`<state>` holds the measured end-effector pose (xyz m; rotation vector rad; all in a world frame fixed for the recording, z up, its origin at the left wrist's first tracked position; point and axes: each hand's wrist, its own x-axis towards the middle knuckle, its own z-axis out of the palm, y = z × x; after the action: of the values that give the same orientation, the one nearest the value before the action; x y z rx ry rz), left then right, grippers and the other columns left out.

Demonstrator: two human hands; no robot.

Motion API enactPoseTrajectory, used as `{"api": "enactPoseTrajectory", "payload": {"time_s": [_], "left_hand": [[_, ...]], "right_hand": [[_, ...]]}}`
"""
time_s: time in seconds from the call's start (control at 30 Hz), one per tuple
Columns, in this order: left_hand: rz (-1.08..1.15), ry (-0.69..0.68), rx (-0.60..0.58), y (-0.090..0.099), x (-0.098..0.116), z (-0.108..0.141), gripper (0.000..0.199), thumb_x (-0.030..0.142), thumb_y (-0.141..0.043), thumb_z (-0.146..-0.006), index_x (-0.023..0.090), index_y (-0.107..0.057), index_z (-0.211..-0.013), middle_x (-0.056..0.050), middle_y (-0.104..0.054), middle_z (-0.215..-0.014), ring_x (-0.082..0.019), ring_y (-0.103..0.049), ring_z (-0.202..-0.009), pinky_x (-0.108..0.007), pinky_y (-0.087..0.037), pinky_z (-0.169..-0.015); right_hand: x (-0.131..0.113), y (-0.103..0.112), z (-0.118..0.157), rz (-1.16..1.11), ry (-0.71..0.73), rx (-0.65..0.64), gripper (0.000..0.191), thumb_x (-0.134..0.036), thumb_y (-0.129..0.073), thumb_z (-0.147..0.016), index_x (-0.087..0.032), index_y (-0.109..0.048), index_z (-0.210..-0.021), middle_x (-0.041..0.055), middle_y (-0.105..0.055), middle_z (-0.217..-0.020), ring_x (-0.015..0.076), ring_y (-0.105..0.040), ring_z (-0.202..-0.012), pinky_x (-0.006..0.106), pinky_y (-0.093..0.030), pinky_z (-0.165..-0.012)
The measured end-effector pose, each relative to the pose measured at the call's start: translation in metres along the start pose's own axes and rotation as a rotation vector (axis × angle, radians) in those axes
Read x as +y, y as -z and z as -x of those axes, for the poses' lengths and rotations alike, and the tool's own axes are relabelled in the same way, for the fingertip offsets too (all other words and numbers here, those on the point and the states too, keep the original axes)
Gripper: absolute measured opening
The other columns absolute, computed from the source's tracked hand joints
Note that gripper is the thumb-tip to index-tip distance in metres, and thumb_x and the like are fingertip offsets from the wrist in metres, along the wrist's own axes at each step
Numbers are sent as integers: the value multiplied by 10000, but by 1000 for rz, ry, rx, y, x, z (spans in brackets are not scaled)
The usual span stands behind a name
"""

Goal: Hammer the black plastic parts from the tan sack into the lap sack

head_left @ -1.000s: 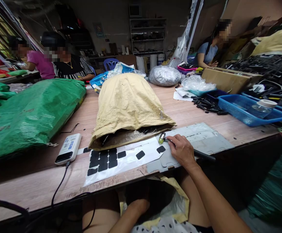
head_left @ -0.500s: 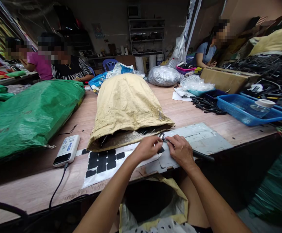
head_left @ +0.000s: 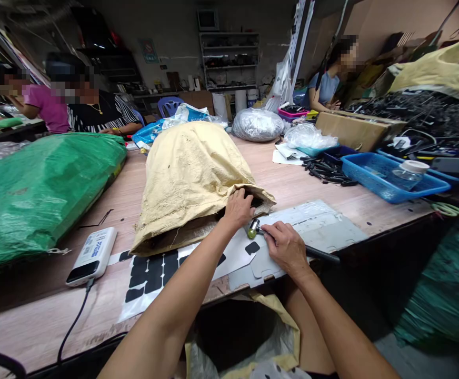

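Note:
My left hand (head_left: 238,208) is at the mouth of a pale yellow woven sack (head_left: 192,166), its fingers apart and reaching over dark contents at the raised edge. My right hand (head_left: 287,248) is closed around a small hammer (head_left: 253,229) with a shiny metal head, a yellow-green striking face and a black handle that juts out to the right. Below the hammer head, a black rounded-square pad (head_left: 252,247) lies on white backing. A sheet of black pads (head_left: 152,275) is partly under the sack and behind my left forearm. A grey board (head_left: 332,226) lies beneath my right hand.
A power bank (head_left: 92,256) with a cable and a green sack (head_left: 51,184) are at left. A blue tray (head_left: 395,184) with a jar and black parts (head_left: 328,171) are at right. An open sack (head_left: 292,337) sits below the table edge. Several people sit farther back.
My left hand has moved from beside the hammer head up and left to the sack's mouth, whose edge is now lifted. The hammer stays in my right hand, its head now uncovered.

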<state>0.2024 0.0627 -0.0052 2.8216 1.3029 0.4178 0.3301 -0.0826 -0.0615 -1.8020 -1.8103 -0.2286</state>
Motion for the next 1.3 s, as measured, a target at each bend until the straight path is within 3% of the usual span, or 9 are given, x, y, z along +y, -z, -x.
{"api": "enactPoseTrajectory", "payload": {"time_s": [0.13,0.27,0.43,0.53,0.73,0.97,1.13,1.3], "left_hand": [[-41,32,-16,-13,4,-2,411,359,-625,-901,212,-608,-1284,-160,-465,-1421,-347,-427,-1326,-481,-404,-1063],[-50,58,-94,-19,-3,5,415,310,-531,-945,262,-579,-1354,-141,-639,-1233,-319,-597,-1154,-421,-497,-920],[-76,86,-151,-11,-25,26,367,260,-471,-955,201,-655,-1267,-143,-716,-1101,-287,-666,-1061,-360,-500,-873],[-96,99,-163,-3,-35,43,389,248,-473,-945,234,-637,-1297,-124,-728,-1035,-281,-683,-1006,-353,-502,-833],[-127,120,-125,8,-42,79,404,269,-475,-962,273,-583,-1352,-108,-669,-1098,-274,-647,-992,-364,-499,-822],[-52,101,8,9,-45,109,345,333,-528,-966,286,-612,-1297,-89,-564,-1196,-256,-540,-1114,-373,-488,-941],[-19,48,135,11,-31,98,333,309,-579,-933,265,-626,-1260,-90,-538,-1298,-277,-466,-1221,-394,-462,-997],[-83,-21,105,3,-14,65,222,317,-626,-909,204,-687,-1091,-109,-567,-1259,-302,-444,-1234,-432,-399,-1063]], "right_hand": [[1,-1,0,-9,2,6,243,-235,-550,-938,-266,-696,-1129,49,-634,-939,217,-511,-895,332,-368,-815],[1,-1,1,-11,0,7,244,-241,-543,-940,-270,-696,-1128,49,-635,-938,218,-513,-896,333,-372,-818],[2,-1,1,-23,4,9,243,-243,-544,-941,-267,-696,-1129,52,-638,-943,221,-518,-914,331,-379,-820],[2,-2,1,-16,7,15,238,-239,-550,-934,-263,-698,-1119,50,-639,-941,218,-519,-915,331,-383,-821],[1,-1,1,-15,3,18,240,-230,-547,-939,-257,-697,-1124,42,-640,-949,211,-521,-918,324,-384,-832],[0,-1,2,-12,8,35,240,-234,-551,-933,-260,-699,-1120,40,-641,-936,211,-517,-902,319,-375,-811],[1,-3,2,-14,12,44,240,-232,-558,-924,-261,-699,-1116,38,-644,-934,209,-520,-895,319,-374,-812],[3,-3,2,-10,19,37,235,-238,-558,-933,-259,-700,-1119,42,-646,-944,211,-526,-900,319,-380,-820]]}}
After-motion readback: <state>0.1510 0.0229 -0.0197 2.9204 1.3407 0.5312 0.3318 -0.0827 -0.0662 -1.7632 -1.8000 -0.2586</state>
